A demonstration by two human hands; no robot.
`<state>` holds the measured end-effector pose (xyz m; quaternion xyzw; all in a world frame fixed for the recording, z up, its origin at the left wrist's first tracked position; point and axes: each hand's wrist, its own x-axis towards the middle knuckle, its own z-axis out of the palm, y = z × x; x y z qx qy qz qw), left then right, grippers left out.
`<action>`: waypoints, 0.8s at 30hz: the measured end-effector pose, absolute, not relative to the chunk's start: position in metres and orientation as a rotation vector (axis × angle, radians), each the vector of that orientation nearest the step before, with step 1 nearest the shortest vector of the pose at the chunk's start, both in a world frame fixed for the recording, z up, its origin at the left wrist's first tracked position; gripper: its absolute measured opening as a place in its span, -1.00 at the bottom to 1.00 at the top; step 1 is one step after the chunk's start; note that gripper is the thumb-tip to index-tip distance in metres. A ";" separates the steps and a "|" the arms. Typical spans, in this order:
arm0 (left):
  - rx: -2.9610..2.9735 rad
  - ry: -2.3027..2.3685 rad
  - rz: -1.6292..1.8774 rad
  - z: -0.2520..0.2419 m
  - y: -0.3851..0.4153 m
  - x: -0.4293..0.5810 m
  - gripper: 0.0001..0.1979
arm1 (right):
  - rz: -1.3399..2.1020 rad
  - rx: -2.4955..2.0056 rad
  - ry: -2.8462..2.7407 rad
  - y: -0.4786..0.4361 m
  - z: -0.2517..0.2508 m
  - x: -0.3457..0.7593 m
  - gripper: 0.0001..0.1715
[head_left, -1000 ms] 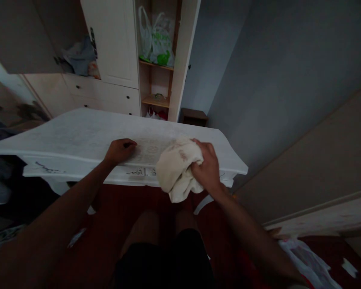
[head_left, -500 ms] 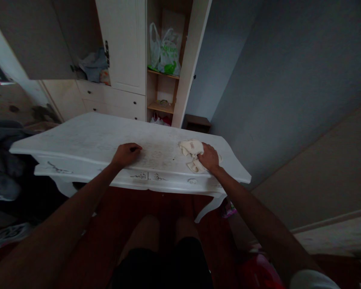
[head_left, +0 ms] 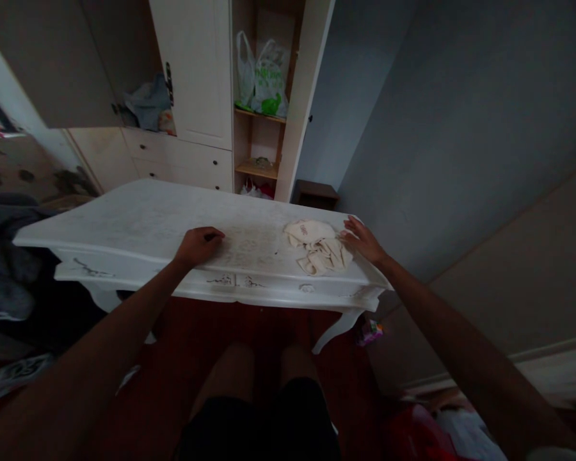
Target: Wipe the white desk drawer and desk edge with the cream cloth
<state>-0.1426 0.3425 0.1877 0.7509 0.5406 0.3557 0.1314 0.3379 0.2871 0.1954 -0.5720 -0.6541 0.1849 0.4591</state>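
Note:
A white carved table (head_left: 134,224) stands in front of me. A crumpled cream cloth (head_left: 319,245) lies on its right part. My right hand (head_left: 362,240) rests at the table's right end just beside the cloth, fingers stretched out and holding nothing. My left hand (head_left: 198,245) is curled into a loose fist, knuckles down on the tabletop near its front edge, with nothing visible in it.
Behind the table stands a cream wardrobe (head_left: 196,77) with drawers and an open shelf holding plastic bags (head_left: 264,77). A grey wall (head_left: 461,128) runs along the right. A small dark stool (head_left: 315,192) sits in the corner. Dark clothes (head_left: 4,256) pile at the left; the floor is red.
My right hand carried the cloth from the table's front edge onto the top, let go of it and moved off to its right. My left hand stayed put.

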 end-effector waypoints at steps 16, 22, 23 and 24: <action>2.150 1.637 0.993 0.192 0.341 -0.141 -0.70 | 0.154 -1.660 -1.137 0.266 0.165 0.396 -0.90; 2.141 1.661 0.995 0.192 0.340 -0.141 -0.69 | 0.163 -1.599 -1.039 0.261 0.168 0.391 -0.91; 2.146 1.659 0.995 0.192 0.340 -0.141 -0.69 | 0.175 -1.585 -1.016 0.261 0.167 0.391 -0.91; 2.152 1.655 0.997 0.191 0.340 -0.141 -0.69 | 0.187 -1.567 -0.989 0.261 0.167 0.390 -0.90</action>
